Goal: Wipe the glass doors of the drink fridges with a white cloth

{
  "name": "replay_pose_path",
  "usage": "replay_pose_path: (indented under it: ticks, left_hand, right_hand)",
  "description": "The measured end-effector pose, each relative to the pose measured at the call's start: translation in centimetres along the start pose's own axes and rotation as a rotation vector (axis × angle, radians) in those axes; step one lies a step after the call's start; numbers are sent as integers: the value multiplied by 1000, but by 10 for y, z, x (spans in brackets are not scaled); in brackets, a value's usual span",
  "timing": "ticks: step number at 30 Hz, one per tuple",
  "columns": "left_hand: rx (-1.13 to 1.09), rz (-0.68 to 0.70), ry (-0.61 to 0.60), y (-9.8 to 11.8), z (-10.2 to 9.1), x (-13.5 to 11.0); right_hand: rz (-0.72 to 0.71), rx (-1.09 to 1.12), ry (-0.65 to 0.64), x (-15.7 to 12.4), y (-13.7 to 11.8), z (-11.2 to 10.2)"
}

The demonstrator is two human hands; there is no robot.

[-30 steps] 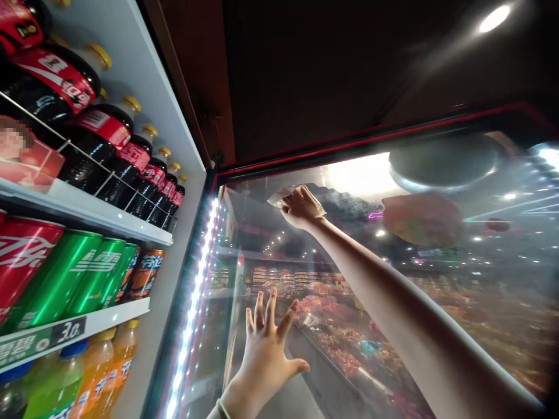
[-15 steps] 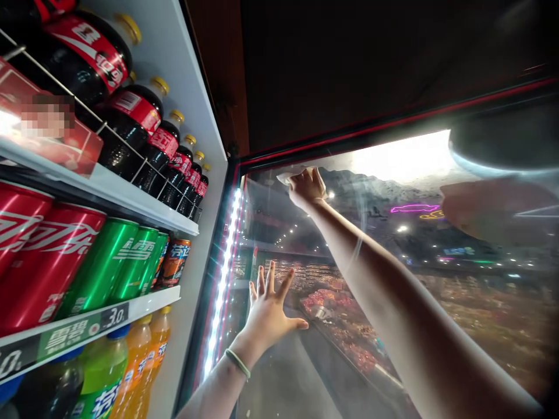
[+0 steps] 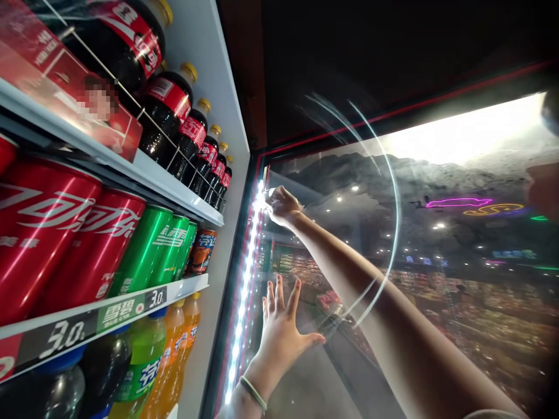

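- The camera rides on the person's head, looking past the left hand (image 3: 282,333) and right hand (image 3: 283,205) at the glass pane (image 3: 301,378) close in front.
- It's right beside the drink shelves (image 3: 198,281), which crowd its left side, about level with the cans (image 3: 109,250).

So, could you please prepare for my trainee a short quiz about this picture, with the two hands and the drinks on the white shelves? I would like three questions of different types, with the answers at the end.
1. Multiple choice. The left hand is: A) clenched in a fist; B) spread open; C) wrapped around a green can.

2. True or false? The right hand, holding a pale thin wipe, is higher in the picture than the left hand.

3. What colour are the caps on the dark plastic cola bottles with red labels?

Key: 1. B; 2. True; 3. Yellow.
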State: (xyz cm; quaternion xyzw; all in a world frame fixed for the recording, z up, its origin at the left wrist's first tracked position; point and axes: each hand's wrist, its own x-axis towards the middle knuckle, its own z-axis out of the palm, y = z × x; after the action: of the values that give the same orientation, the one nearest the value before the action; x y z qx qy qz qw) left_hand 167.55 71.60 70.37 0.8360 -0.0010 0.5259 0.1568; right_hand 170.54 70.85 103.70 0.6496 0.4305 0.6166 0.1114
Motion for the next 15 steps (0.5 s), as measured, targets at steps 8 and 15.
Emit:
replay_pose_path:
  ticks: [8,15]
  left_hand:
    - [3,1,-28,2,-8,-3]
    - [21,26,-16,0,-12,-6]
  right_hand:
    - [8,-4,13,-25,-20,0]
    - [169,13,65,-66,7,-15]
